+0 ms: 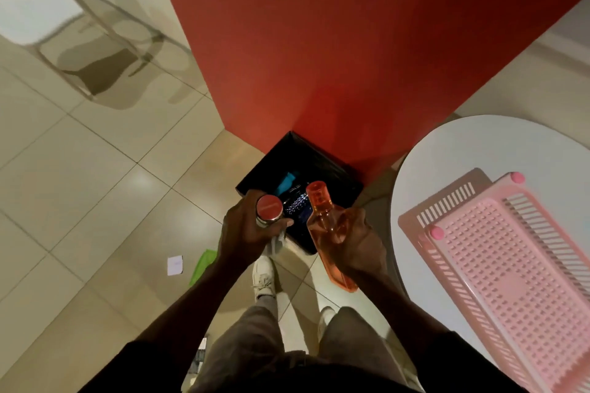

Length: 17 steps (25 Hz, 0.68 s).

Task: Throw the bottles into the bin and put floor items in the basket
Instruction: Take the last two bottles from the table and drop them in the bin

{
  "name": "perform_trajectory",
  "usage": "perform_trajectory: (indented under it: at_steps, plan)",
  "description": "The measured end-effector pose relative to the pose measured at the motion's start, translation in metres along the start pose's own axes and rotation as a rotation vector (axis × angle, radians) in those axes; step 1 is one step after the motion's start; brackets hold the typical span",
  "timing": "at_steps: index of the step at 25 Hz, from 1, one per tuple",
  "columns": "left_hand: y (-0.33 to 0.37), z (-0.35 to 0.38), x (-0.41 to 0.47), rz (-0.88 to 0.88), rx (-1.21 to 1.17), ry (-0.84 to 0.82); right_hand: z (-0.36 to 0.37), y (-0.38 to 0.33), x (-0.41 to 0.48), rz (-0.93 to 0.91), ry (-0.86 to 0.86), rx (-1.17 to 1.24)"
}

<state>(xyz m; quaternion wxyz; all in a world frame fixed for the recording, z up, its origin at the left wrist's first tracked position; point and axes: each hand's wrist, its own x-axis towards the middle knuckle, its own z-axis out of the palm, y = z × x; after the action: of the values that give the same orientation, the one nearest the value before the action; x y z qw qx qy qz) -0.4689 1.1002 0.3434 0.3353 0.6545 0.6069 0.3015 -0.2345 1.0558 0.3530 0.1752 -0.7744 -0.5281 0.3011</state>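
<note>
Orange bottle (329, 233): one clear orange plastic bottle, tilted, its cap end over the bin, its base toward the person.
Right hand (357, 242): closed around the middle of the orange bottle.
Second bottle (269, 211): one bottle with a red cap and a silver collar, seen from above; the body below is mostly hidden.
Left hand (245, 230): fingers wrapped around this bottle just under the cap, at the near edge of the bin.
Bottles held: two, one in each hand.
Bin (322, 163): one black square bin on the floor, pressed against the corner of a red wall (335, 41); something blue and a dark printed item lie inside.
Basket (510, 265): one pink plastic basket with slotted sides and a perforated base, resting on the counter.
Counter (479, 143): one round white top, to the right of the bin.
Floor items: two in clear view to the left of the person's feet, one white slip of paper (175, 265) and one green piece (202, 265) partly hidden behind the left forearm.
Floor (79, 169): glossy beige tiles.
Shoes: two white shoes, one (263, 277) nearer the bin.
Chair (64, 9): one pale chair at the upper left, well apart from the bin.
</note>
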Motion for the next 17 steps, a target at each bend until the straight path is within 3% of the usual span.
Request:
perform_trajectory:
  at_steps: [7,10,13,17]
  plan:
    - [-0.032,0.010,0.091,-0.031,-0.045,-0.129,0.028,-0.002,0.051,0.103,0.157,0.025]
    - [-0.046,0.033,0.113,-0.079,-0.020,-0.159,0.051,0.015,0.073,0.126,0.126,0.062]
    - [-0.060,0.060,0.128,-0.015,0.086,-0.175,0.073,0.031,0.104,0.186,0.087,0.062]
    - [-0.079,0.091,0.160,-0.105,0.096,-0.197,0.103,0.058,0.142,0.296,0.010,0.182]
